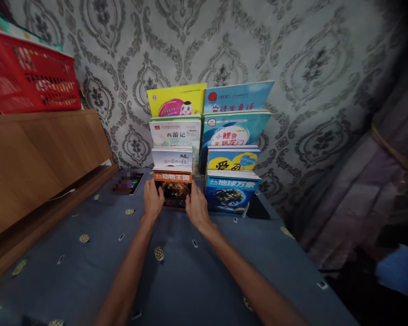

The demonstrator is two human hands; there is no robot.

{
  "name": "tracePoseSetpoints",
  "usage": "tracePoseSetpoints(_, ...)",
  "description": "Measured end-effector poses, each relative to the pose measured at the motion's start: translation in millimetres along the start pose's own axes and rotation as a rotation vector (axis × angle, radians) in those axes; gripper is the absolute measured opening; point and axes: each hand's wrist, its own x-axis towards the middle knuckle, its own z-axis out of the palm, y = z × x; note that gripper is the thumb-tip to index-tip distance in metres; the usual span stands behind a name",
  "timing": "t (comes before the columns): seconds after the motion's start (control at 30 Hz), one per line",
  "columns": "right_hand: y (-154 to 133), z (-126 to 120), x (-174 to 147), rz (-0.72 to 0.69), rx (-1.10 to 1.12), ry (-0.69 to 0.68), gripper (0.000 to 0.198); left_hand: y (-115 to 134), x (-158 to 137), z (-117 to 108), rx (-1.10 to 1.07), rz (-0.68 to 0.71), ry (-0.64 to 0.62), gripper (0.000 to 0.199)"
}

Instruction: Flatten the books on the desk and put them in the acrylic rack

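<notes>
An orange-and-black book with a lion on its cover stands upright at the front of the left row of books. My left hand grips its left edge, thumb on the front cover. On the opposite edge, my right hand holds it the same way. Behind it rise a pale book, a white book and a yellow book. To the right, a blue book with a globe on it fronts a second row, with a yellow-and-blue book and teal books behind.
A dark blue patterned cloth covers the surface. Left stands a wooden cabinet bearing a red basket. A dark flat object lies beside the right row, a partly blurred dark item at left. Patterned wall behind; curtain right.
</notes>
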Motion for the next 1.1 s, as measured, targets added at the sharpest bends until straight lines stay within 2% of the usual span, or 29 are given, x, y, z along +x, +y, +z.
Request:
tracePoseSetpoints(0.27,6,5,-1,-0.032,0.036,0.054,0.062,1,-1,-2,0.017,-0.001,-0.016,0.026)
tracePoseSetpoints(0.43,6,3,-3,-0.031,0.102,0.03,0.062,6,-1,-4,0.019,-0.067,-0.021,0.029)
tracePoseSetpoints(0.57,-5,-5,-22,0.005,0.089,0.036,0.063,7,-1,-6,0.0,-0.067,-0.023,0.028)
tracePoseSetpoints(0.67,-15,-15,-40,-0.049,0.091,0.074,0.056,7,-2,-7,-0.029,-0.069,-0.023,0.031)
tracePoseSetpoints(0.77,-24,-21,-47,-0.162,0.141,0.008,0.046,8,-3,-9,-0.043,-0.071,-0.046,0.036)
tracePoseSetpoints(0.87,-29,-18,-44,-0.238,0.161,-0.11,0.045,9,-4,-12,-0.041,-0.064,-0.057,0.036)
tracePoseSetpoints(0.97,-31,-8,-38,-0.255,0.144,-0.157,0.049,9,-3,-14,-0.026,-0.048,-0.065,0.034)
tracePoseSetpoints(1.1,-28,2,-35,-0.235,0.113,-0.154,0.052,6,-4,-16,-0.034,-0.01,-0.089,0.037)
